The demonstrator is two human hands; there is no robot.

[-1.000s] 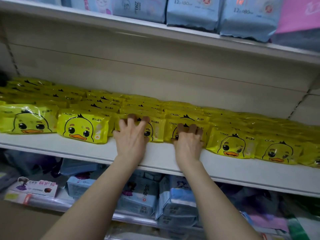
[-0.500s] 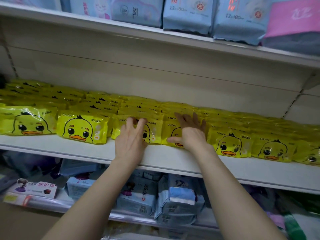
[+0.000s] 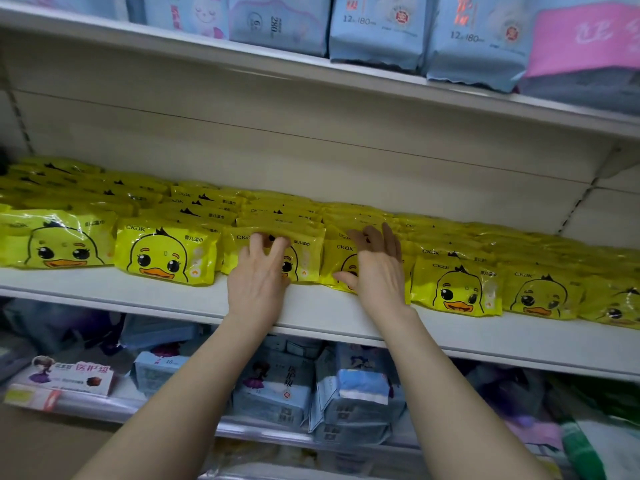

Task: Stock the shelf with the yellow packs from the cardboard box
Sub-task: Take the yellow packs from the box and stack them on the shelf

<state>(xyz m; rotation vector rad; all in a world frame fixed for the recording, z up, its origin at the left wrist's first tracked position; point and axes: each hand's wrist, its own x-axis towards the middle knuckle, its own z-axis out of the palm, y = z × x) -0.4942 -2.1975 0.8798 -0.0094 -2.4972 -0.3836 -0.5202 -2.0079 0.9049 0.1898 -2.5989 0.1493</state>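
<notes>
While rows of yellow packs (image 3: 166,254) fill the white middle shelf (image 3: 138,296) from the back panel almost to the front lip, both bare hands work at the front row. Each pack is a soft, glossy yellow pouch printed with a cartoon duck face: black eyes, orange bill, a black tuft on top, the letters CKAK at the upper left and small Chinese characters at the upper right. The packs lean backward and overlap row behind row. The left hand (image 3: 258,275) rests on the front of the middle pack (image 3: 308,251), its fingers slightly spread and bent at the tips over the pack's top edge. The right hand (image 3: 377,268) lies on the neighbouring pack (image 3: 334,268) just beside it, fingers straight and close together, reaching up onto the rows behind, the thumb stuck out leftward across the pack's lower face. Half a second ago the left fingers lay straight; now they curl. A second ago the right hand sat squarely with its thumb tucked in; it has since turned and slid rightward. Blue packs (image 3: 377,32) line the shelf above.
</notes>
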